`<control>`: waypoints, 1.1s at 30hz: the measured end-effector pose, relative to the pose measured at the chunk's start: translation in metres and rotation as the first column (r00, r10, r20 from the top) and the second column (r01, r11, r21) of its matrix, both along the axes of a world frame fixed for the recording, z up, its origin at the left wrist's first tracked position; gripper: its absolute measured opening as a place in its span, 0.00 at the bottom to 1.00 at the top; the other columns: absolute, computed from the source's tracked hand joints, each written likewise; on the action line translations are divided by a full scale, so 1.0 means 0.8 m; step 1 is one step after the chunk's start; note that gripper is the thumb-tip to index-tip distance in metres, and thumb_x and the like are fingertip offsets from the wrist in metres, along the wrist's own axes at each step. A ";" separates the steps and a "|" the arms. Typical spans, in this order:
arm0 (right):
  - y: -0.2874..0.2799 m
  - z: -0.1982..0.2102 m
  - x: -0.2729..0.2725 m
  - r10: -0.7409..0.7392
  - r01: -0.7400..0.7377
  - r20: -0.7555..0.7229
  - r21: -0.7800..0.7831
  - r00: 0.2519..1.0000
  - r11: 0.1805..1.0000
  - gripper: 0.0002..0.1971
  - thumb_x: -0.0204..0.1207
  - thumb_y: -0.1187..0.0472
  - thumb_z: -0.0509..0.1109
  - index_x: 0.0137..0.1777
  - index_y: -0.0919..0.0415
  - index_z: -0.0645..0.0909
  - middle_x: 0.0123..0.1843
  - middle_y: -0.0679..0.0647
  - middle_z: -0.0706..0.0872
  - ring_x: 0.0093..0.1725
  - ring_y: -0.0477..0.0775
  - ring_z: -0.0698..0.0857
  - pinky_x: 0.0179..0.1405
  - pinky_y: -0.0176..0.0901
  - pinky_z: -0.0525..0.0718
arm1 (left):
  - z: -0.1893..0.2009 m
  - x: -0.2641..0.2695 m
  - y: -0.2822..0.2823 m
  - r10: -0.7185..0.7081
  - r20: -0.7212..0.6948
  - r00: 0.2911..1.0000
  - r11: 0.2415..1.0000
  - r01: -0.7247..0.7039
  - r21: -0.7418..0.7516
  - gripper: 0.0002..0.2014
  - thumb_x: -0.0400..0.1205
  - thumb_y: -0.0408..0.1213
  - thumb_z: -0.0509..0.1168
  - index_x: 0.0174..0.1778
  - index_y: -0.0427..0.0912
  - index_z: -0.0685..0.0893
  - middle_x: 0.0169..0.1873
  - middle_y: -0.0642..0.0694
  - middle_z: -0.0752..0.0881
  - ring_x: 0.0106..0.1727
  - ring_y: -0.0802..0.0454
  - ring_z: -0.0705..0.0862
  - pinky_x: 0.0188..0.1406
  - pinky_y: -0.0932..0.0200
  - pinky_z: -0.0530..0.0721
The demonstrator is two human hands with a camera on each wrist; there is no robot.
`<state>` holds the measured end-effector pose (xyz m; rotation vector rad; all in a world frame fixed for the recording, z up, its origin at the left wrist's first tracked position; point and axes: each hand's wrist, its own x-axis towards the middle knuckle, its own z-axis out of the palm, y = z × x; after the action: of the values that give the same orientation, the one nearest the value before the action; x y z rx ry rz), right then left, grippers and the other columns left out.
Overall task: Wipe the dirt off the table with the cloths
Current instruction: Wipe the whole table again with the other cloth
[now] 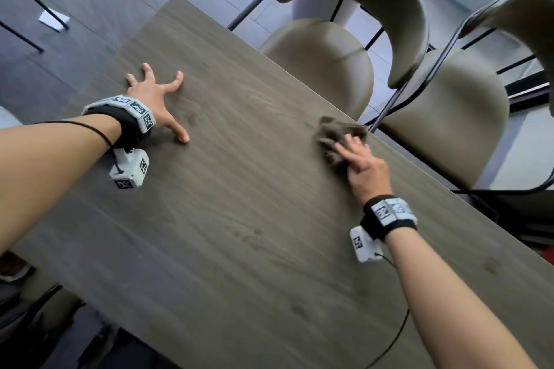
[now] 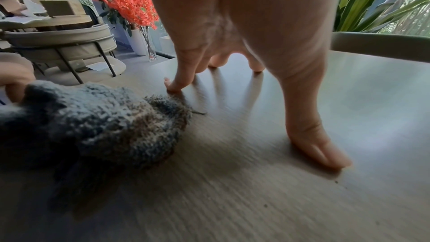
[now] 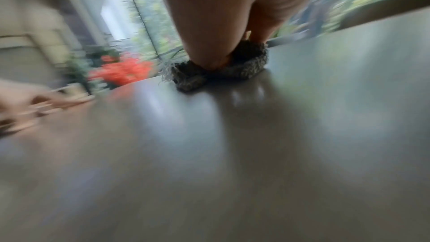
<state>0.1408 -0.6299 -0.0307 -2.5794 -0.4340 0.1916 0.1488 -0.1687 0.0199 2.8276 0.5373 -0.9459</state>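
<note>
A crumpled grey-brown cloth (image 1: 332,132) lies near the right edge of the dark wooden table (image 1: 239,219). My right hand (image 1: 359,162) sits on top of it; in the right wrist view my thumb and fingers (image 3: 209,56) dig into the bunched cloth (image 3: 244,69) and hold it against the tabletop. My left hand (image 1: 156,93) is spread wide on the far left of the table, only its fingertips (image 2: 321,154) touching the wood, holding nothing. In the left wrist view the cloth (image 2: 104,120) fills the lower left. Faint dark smudges (image 1: 491,265) and specks (image 2: 265,205) mark the table.
Two beige padded chairs (image 1: 329,63) (image 1: 449,117) with black metal frames stand along the table's right side, close behind the cloth. A white paper (image 1: 54,19) lies on the floor at the far left. Orange flowers in a glass vase (image 2: 130,1) and potted plants stand beyond the table.
</note>
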 end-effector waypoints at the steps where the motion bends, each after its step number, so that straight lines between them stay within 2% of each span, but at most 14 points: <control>1: -0.014 0.004 0.013 -0.072 0.072 -0.009 -0.012 0.997 0.997 0.32 0.67 0.82 0.61 0.68 0.56 0.83 0.74 0.59 0.78 0.77 0.60 0.74 0.81 0.56 0.64 | -0.001 0.000 0.001 0.002 0.001 1.000 1.000 -0.002 -0.005 0.76 0.45 0.64 0.87 0.85 0.74 0.46 0.87 0.35 0.36 0.83 0.18 0.45 0.78 0.27 0.68; 4: -0.040 0.020 0.042 -0.281 0.278 -0.060 -0.049 0.958 0.959 0.29 0.70 0.77 0.61 0.66 0.52 0.85 0.69 0.60 0.83 0.72 0.55 0.79 0.79 0.43 0.67 | -0.005 0.001 0.004 0.013 0.000 1.000 0.999 -0.013 -0.032 0.77 0.43 0.65 0.87 0.84 0.76 0.45 0.87 0.36 0.35 0.84 0.19 0.43 0.76 0.23 0.68; 6: -0.043 0.033 0.052 -0.464 0.462 -0.066 -0.045 0.883 0.886 0.24 0.71 0.71 0.61 0.62 0.51 0.87 0.62 0.59 0.88 0.65 0.52 0.84 0.70 0.32 0.72 | -0.005 -0.001 0.006 0.013 -0.003 1.000 0.999 -0.013 -0.045 0.77 0.42 0.65 0.87 0.84 0.76 0.45 0.87 0.36 0.35 0.84 0.19 0.42 0.74 0.19 0.67; 9: -0.003 0.050 0.047 -0.527 0.525 0.017 0.067 0.850 0.848 0.23 0.70 0.68 0.60 0.58 0.55 0.90 0.59 0.57 0.90 0.64 0.48 0.85 0.72 0.31 0.72 | 0.004 -0.002 0.003 0.021 -0.031 0.999 0.997 -0.023 -0.074 0.76 0.46 0.62 0.88 0.85 0.74 0.45 0.86 0.36 0.33 0.84 0.19 0.41 0.74 0.16 0.63; 13: 0.123 0.053 0.019 -0.333 0.321 0.012 0.236 0.943 0.917 0.24 0.70 0.75 0.60 0.60 0.57 0.89 0.62 0.55 0.88 0.67 0.48 0.83 0.75 0.39 0.73 | 0.007 -0.015 0.006 0.056 0.026 0.998 0.989 -0.052 -0.138 0.70 0.50 0.63 0.87 0.85 0.72 0.51 0.87 0.38 0.39 0.86 0.27 0.42 0.79 0.22 0.59; 16: 0.226 0.057 0.003 -0.215 0.209 -0.023 0.352 0.976 0.912 0.26 0.70 0.77 0.59 0.61 0.57 0.88 0.64 0.56 0.87 0.69 0.48 0.82 0.76 0.39 0.72 | -0.003 -0.053 0.025 0.026 0.215 0.976 0.986 0.010 -0.164 0.49 0.62 0.66 0.80 0.80 0.62 0.72 0.82 0.41 0.64 0.85 0.40 0.57 0.84 0.35 0.56; 19: 0.317 0.066 -0.001 -0.161 0.178 -0.074 0.438 0.984 0.881 0.27 0.70 0.76 0.57 0.62 0.57 0.88 0.64 0.57 0.87 0.69 0.49 0.82 0.76 0.39 0.72 | -0.013 -0.104 0.060 0.006 0.407 0.914 0.983 0.069 -0.170 0.27 0.70 0.55 0.80 0.65 0.51 0.89 0.69 0.39 0.79 0.80 0.40 0.69 0.86 0.35 0.49; 21: 0.374 0.075 0.000 -0.142 0.167 -0.088 0.481 0.986 0.861 0.27 0.70 0.75 0.57 0.62 0.58 0.88 0.63 0.58 0.87 0.69 0.50 0.82 0.75 0.37 0.72 | -0.015 -0.136 0.088 0.040 0.477 0.878 0.984 0.050 -0.173 0.21 0.70 0.49 0.82 0.58 0.49 0.91 0.64 0.40 0.83 0.75 0.37 0.75 0.84 0.35 0.57; 24: 0.458 0.082 -0.005 -0.043 0.076 -0.079 0.491 0.996 0.868 0.28 0.69 0.74 0.56 0.65 0.58 0.86 0.67 0.59 0.85 0.70 0.52 0.82 0.75 0.38 0.72 | -0.012 -0.175 0.120 0.060 0.463 0.885 0.976 0.045 -0.213 0.18 0.67 0.44 0.84 0.53 0.52 0.92 0.60 0.46 0.85 0.67 0.42 0.82 0.76 0.38 0.72; 26: 0.510 0.079 -0.013 0.126 -0.085 -0.070 0.423 0.990 0.902 0.33 0.66 0.73 0.58 0.70 0.51 0.82 0.74 0.55 0.79 0.72 0.53 0.79 0.72 0.42 0.76 | -0.010 -0.194 0.134 0.033 0.429 0.903 0.973 0.069 -0.222 0.18 0.65 0.43 0.85 0.50 0.53 0.93 0.59 0.48 0.86 0.65 0.43 0.83 0.72 0.40 0.77; 28: 0.556 0.066 -0.026 0.376 -0.343 -0.111 0.239 0.920 0.908 0.37 0.67 0.72 0.62 0.76 0.43 0.74 0.82 0.50 0.68 0.77 0.53 0.73 0.68 0.44 0.77 | -0.007 -0.209 0.146 0.016 0.404 0.915 0.971 0.083 -0.226 0.18 0.63 0.43 0.85 0.49 0.54 0.93 0.59 0.48 0.86 0.63 0.42 0.83 0.68 0.43 0.80; 30: 0.589 0.043 -0.042 0.591 -0.605 -0.179 -0.032 0.787 0.795 0.35 0.73 0.65 0.64 0.81 0.42 0.67 0.86 0.51 0.58 0.83 0.56 0.62 0.76 0.49 0.68 | -0.005 -0.222 0.154 -0.012 0.398 0.917 0.970 0.107 -0.217 0.19 0.62 0.44 0.86 0.48 0.53 0.93 0.57 0.47 0.86 0.61 0.41 0.83 0.64 0.43 0.83; 31: 0.597 0.028 -0.049 0.650 -0.673 -0.181 -0.134 0.739 0.728 0.33 0.77 0.60 0.62 0.82 0.44 0.63 0.87 0.53 0.55 0.84 0.57 0.57 0.81 0.51 0.60 | -0.006 -0.227 0.156 -0.031 0.402 0.915 0.970 0.125 -0.211 0.19 0.61 0.44 0.86 0.47 0.53 0.93 0.55 0.47 0.87 0.59 0.41 0.84 0.61 0.44 0.83; 33: 0.598 0.007 -0.054 0.684 -0.688 -0.099 -0.206 0.722 0.696 0.30 0.81 0.53 0.59 0.83 0.44 0.61 0.87 0.54 0.55 0.85 0.58 0.55 0.83 0.54 0.52 | -0.009 -0.235 0.160 -0.047 0.420 0.906 0.964 0.151 -0.218 0.19 0.60 0.44 0.87 0.46 0.53 0.93 0.54 0.47 0.87 0.57 0.42 0.84 0.59 0.45 0.84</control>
<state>0.0978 -0.1518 -0.0254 -2.4937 -1.4507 0.5488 -0.0393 -0.0406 0.0129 2.7252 0.2060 -0.3676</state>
